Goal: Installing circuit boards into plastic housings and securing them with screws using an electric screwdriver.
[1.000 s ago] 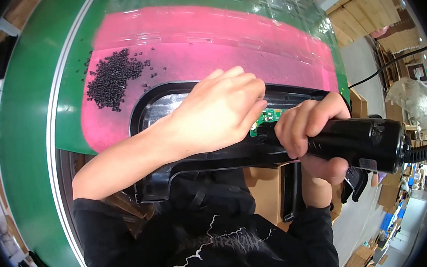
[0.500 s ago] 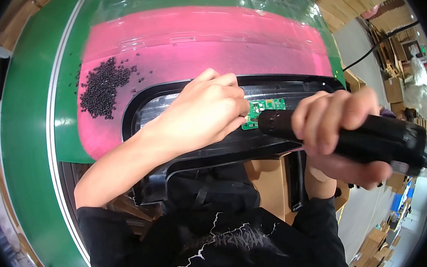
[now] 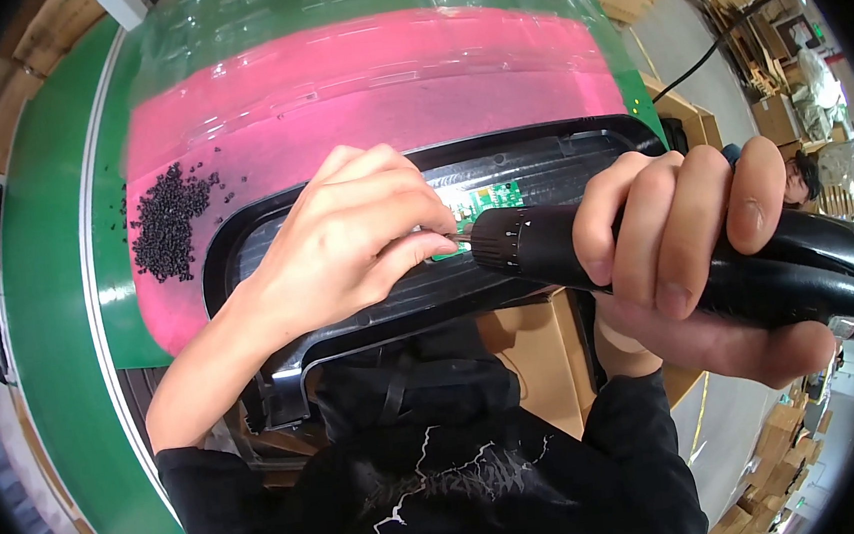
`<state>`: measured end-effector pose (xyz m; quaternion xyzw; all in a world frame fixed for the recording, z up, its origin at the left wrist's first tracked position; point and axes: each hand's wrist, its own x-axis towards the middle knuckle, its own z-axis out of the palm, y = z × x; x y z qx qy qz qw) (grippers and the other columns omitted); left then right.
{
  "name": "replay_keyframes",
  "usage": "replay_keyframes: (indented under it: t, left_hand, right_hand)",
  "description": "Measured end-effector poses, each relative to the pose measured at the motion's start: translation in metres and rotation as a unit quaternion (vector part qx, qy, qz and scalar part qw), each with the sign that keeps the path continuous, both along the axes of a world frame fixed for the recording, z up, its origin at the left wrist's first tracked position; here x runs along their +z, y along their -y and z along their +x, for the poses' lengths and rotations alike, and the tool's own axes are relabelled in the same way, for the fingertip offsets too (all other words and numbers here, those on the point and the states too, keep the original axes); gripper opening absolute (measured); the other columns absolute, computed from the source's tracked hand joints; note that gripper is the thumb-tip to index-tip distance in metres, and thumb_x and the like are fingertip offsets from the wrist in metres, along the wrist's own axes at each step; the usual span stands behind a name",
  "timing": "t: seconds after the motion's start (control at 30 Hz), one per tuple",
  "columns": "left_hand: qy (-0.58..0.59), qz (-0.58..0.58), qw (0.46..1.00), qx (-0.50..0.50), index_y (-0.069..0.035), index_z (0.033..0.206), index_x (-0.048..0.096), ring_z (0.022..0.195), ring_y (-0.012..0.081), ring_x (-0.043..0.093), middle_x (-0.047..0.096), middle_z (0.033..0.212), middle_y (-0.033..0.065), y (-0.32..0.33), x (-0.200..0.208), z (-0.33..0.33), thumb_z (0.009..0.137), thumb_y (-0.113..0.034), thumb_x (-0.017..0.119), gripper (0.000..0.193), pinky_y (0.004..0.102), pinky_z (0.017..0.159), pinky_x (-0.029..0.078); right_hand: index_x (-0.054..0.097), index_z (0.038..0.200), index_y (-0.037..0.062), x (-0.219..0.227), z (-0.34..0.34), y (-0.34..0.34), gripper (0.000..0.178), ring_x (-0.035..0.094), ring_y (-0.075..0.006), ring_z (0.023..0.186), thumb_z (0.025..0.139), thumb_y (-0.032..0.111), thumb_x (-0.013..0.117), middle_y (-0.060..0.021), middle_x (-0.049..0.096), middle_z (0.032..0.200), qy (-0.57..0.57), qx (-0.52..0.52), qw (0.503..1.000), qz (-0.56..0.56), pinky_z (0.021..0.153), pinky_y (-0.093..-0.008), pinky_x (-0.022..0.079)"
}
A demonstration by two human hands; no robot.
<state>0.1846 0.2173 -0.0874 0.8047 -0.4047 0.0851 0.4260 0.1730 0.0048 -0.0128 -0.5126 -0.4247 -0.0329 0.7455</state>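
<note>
While the screwdriver [image 3: 536, 245] is gripped by the wrapped right hand [image 3: 670, 233], the left hand [image 3: 359, 227] is pinched at its bit [image 3: 462, 238], contents unclear; the mid-frame circuit board [image 3: 489, 200] could be scratched by a slipping bit.

Materials and finishes. Right of centre: a screwdriver [image 3: 778, 269] of black plastic, smooth, with bright highlights toward its rear and a ribbed front collar; its slim bit [image 3: 463, 237] appears to be metal. Centre: a tray [image 3: 539, 163] of black plastic, glossy along the rim and streaked with reflections inside; within it, a green circuit board [image 3: 502, 197] dotted with small, shiny components. Upper centre: a pink mat [image 3: 355, 117], matt and smooth, beneath clear, wrinkled, highly reflective plastic film [image 3: 359, 41]. Left: a smooth, glossy green tabletop [image 3: 48, 297]. Lower centre: a matt cardboard box [image 3: 545, 358] and a soft black cloth shirt [image 3: 447, 516].
</note>
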Motion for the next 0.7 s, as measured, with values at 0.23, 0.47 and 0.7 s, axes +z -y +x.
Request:
replay_keyframes:
  t: [0.23, 0.47, 0.7]
  left_hand:
    - [0.004, -0.087, 0.996, 0.025, -0.004, 0.112, 0.043, 0.104, 0.0234, 0.048, 0.053, 0.109, 0.0095, -0.011, 0.012, 0.01, 0.056, -0.062, 0.073, 0.086, 0.037, 0.092, 0.034]
    - [0.015, -0.345, 0.932, 0.111, -0.01, 0.094, 0.037, 0.101, 0.0206, 0.036, 0.043, 0.111, 0.019, -0.055, 0.038, 0.003, 0.076, -0.042, 0.046, 0.038, 0.0322, 0.089, 0.026]
    - [-0.069, -0.391, 0.904, 0.159, -0.01, 0.091, 0.037, 0.078, 0.0161, 0.037, 0.043, 0.092, 0.0129, -0.098, 0.021, -0.051, 0.082, -0.019, 0.056, 0.023, 0.0284, 0.069, 0.032]
  right_hand:
    - [0.045, 0.097, 0.0085, -0.013, -0.005, 0.015, 0.065, 0.044, -0.0107, 0.045, 0.072, 0.064, 0.067, 0.0008, 0.05, 0.062, -0.049, -0.084, 0.995, 0.004, 0.049, -0.0263, 0.039]
    - [0.044, 0.091, 0.0041, -0.039, 0.003, 0.033, 0.059, 0.042, -0.0108, 0.045, 0.079, 0.06, 0.056, -0.0008, 0.045, 0.059, -0.133, -0.207, 0.969, -0.035, 0.049, -0.0263, 0.039]
    - [0.044, 0.088, 0.005, -0.047, 0.009, 0.029, 0.056, 0.04, -0.0094, 0.042, 0.079, 0.059, 0.056, 0.0002, 0.044, 0.057, -0.138, -0.206, 0.968, -0.03, 0.046, -0.0253, 0.037]
